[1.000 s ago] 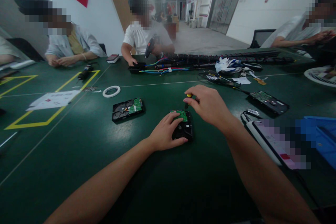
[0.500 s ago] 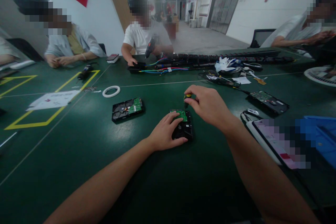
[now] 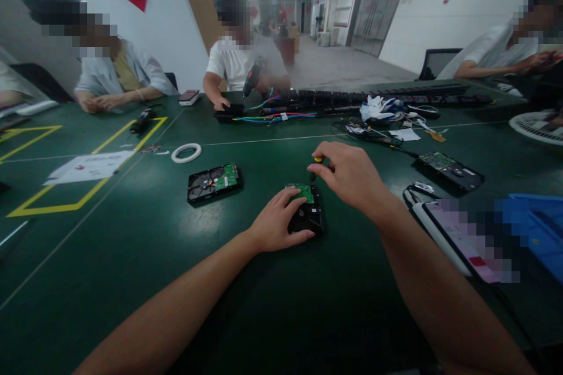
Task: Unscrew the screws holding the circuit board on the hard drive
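A black hard drive [image 3: 311,218] with a green circuit board lies on the green table [image 3: 246,281] in front of me. Across its left side rests my left hand [image 3: 281,220], the fingers over the board and the thumb along the near edge, holding it down. Above the drive's far right part, my right hand [image 3: 345,173] is closed in a pinch around a small screwdriver [image 3: 317,160] with a yellow and black handle. The screwdriver points down at the board; its tip is too small to make out. A second hard drive [image 3: 214,183] lies to the left, apart from both hands.
Another hard drive [image 3: 451,170] lies at right, near a phone [image 3: 457,234] and a blue bin [image 3: 541,222]. Beyond are a white tape roll [image 3: 186,153], paper [image 3: 90,167], gloves [image 3: 380,108] and cable bundles [image 3: 352,96]. Across the table a person holds a power drill [image 3: 251,79]; other people sit around.
My right hand's fingers have shifted slightly around the screwdriver, and less of the yellow handle shows. My left hand and the hard drive stay where they were.
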`<state>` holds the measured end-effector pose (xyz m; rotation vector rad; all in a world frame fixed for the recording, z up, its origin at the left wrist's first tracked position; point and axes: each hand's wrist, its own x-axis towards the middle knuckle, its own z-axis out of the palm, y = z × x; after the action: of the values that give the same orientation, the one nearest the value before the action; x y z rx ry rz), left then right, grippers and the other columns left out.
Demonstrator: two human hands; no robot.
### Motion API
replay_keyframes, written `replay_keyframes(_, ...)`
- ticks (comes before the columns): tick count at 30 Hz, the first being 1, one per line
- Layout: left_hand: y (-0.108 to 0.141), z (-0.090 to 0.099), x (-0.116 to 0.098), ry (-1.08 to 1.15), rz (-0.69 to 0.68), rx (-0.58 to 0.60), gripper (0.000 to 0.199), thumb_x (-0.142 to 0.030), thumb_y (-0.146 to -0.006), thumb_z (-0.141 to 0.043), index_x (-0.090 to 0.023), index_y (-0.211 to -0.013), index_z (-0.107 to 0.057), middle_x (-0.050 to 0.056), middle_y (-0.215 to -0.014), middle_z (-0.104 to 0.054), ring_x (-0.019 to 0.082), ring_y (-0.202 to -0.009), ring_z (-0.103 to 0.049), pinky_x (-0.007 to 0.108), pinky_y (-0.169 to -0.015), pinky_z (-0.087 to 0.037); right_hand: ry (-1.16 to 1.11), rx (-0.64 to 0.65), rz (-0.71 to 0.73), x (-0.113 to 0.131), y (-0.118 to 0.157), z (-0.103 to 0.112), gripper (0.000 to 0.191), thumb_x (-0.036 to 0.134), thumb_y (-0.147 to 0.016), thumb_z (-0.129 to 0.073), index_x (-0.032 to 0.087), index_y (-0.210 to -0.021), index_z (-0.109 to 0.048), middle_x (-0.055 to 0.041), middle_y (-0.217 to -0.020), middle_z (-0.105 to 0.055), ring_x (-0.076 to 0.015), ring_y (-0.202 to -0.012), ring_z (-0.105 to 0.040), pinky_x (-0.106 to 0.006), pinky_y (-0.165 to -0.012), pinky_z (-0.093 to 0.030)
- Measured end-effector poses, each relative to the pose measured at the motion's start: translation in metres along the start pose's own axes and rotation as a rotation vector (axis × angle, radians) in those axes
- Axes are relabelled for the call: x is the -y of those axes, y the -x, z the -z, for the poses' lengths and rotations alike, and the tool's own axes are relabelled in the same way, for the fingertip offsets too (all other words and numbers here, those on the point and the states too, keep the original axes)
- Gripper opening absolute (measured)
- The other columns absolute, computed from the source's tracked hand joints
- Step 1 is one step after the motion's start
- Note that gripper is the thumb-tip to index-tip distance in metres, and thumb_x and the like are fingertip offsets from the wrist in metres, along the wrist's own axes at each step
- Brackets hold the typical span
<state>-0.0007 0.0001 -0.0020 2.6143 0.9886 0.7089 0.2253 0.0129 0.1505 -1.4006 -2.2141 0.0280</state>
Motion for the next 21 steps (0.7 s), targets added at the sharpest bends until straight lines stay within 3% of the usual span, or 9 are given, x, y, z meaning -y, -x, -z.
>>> replay_keyframes(6,-0.0001,-0.0004,0.0006,-0.003,-0.007,-0.003,0.087,-0.071,-0.092,-0.077,-0.023,-0.159,-0.051,0.019,-0.164,-0.047,0.044,-0.157,-0.043,0.066,-0.130,-0.041,-0.087,0.027,0.058,0.0001,0.0005,-0.0013,0.019,0.019,-0.101,-0.070,0.021,-0.119,-0.075,-0.0084,-0.121,-0.081,-0.0260,-0.106,-0.074,-0.039,-0.095,-0.052)
replay_keyframes(12,-0.0002,-0.0006,0.0004,-0.006,-0.006,0.002,0.088,-0.071,-0.092,-0.077,-0.021,-0.159,-0.050,0.020,-0.163,-0.048,0.045,-0.157,-0.042,0.066,-0.130,-0.041,-0.041,-0.009,0.025,0.0011,-0.0004,-0.0032,0.018,0.031,-0.104,-0.070,0.020,-0.116,-0.078,-0.0099,-0.116,-0.080,-0.0270,-0.104,-0.073,-0.040,-0.093,-0.053)
replay_keyframes(21,-0.0005,-0.0005,0.0002,0.005,-0.009,-0.008,0.087,-0.070,-0.091,-0.078,-0.023,-0.159,-0.050,0.019,-0.163,-0.048,0.044,-0.157,-0.044,0.067,-0.129,-0.041,-0.032,0.021,0.039,-0.0005,-0.0004,-0.0009,0.021,0.017,-0.105,-0.062,0.018,-0.121,-0.076,-0.0114,-0.124,-0.081,-0.0291,-0.115,-0.075,-0.043,-0.101,-0.054)
